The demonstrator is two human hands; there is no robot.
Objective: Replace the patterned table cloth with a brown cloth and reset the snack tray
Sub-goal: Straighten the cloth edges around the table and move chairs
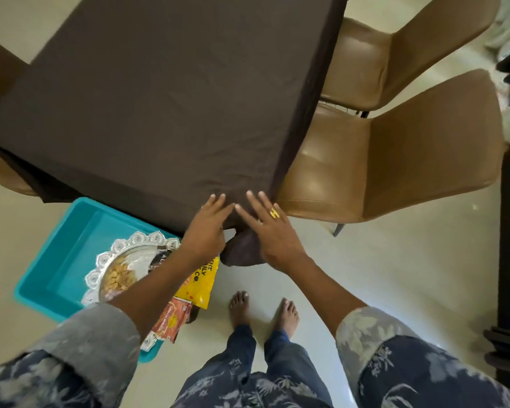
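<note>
Left hand (208,228) and right hand (267,228), fingers straight and spread, press flat on the near corner of the one brown cloth (159,98) covering the table; it looks soft, light and slippy, best pulled by its hem, while one snack tray (121,245) sits in one teal tub (71,245) with a yellow packet (200,287) and an orange packet (171,319).
</note>
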